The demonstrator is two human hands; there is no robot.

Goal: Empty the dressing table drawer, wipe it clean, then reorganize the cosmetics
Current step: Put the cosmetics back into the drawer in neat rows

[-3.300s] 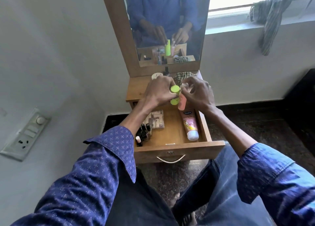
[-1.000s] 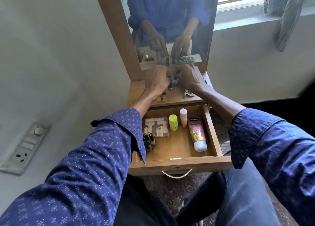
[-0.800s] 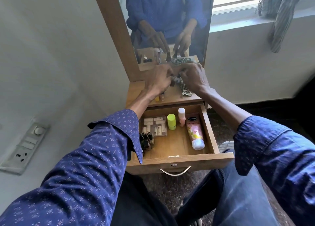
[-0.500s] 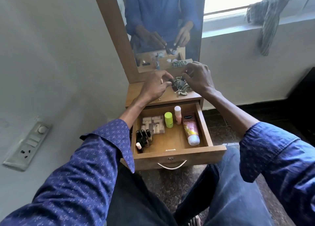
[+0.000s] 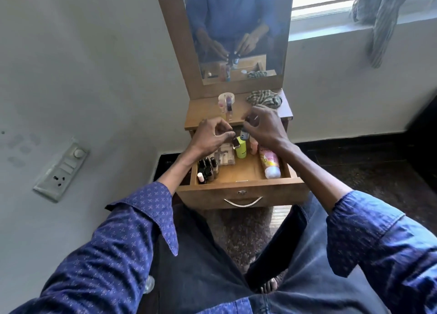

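The wooden drawer of the dressing table is pulled open. Inside it lie a pink tube at the right, a lime-green bottle, a small peach bottle, a clear case and several dark nail-polish bottles at the left. My left hand pinches a small dark bottle over the drawer's back. My right hand pinches a small bottle with a teal cap right beside it.
On the table top stand a white tape roll, a few small bottles and a checked cloth. The mirror rises behind. A switch panel is on the left wall. My knees are under the drawer.
Both hands have come back from the table top to over the drawer, each now pinching a small bottle. Earlier the green and peach bottles were set into the drawer.
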